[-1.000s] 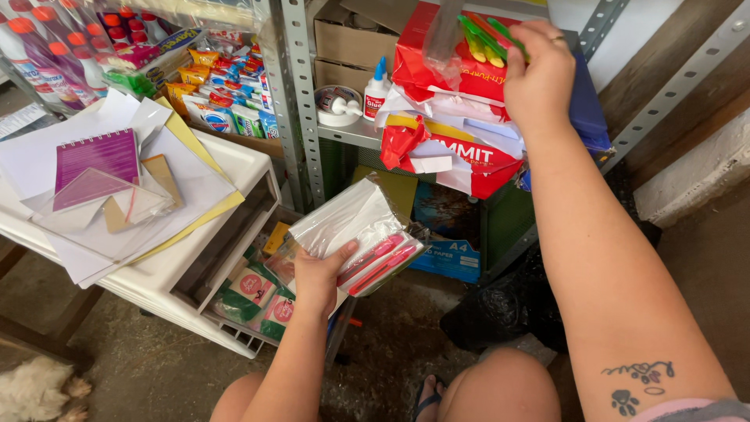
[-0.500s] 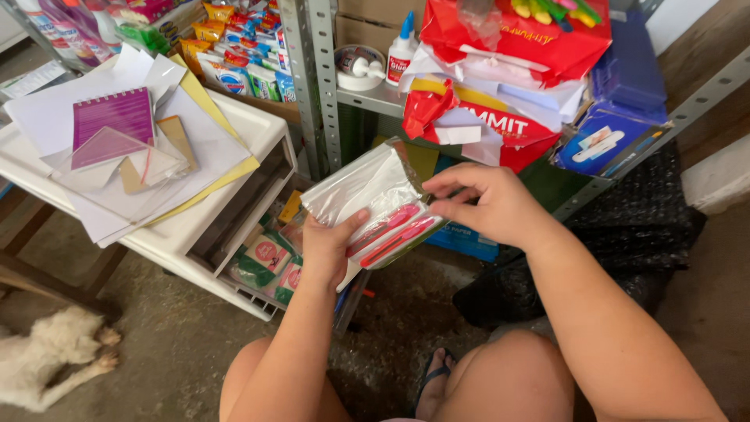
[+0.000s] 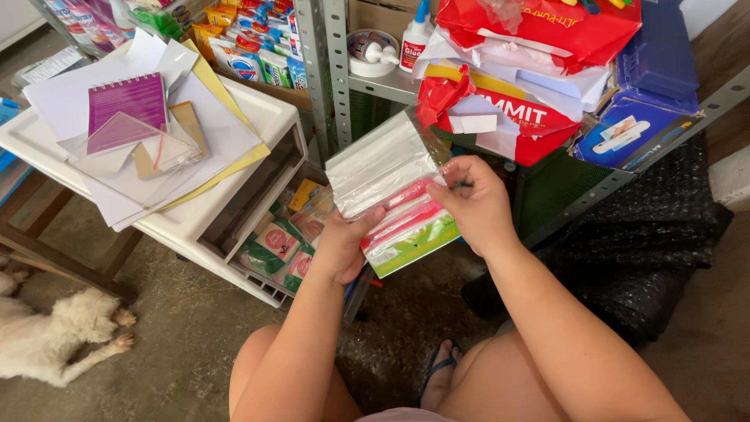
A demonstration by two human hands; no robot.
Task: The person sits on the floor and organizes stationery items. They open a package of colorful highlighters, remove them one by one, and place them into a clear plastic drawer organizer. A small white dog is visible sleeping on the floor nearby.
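2 hands hold 1 clear plastic packet point(image 3: 391, 195) in the middle of the scene, in front of the metal shelf point(image 3: 320, 78). The left hand point(image 3: 344, 246) is closed under its near edge. The right hand point(image 3: 473, 199) is pinched on its right side. It looks light, soft and slippery, so the edges are best gripped.

Stationery storeroom; metal shelf point(image 3: 375, 82) crammed with packaged supplies point(image 3: 250, 66).

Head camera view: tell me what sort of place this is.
Probably a small stationery shop's stockroom or packing corner. A metal shelf holds glue bottles and stacked paper packs, a white drawer unit carries a purple notebook, and both hands hold clear plastic packets.
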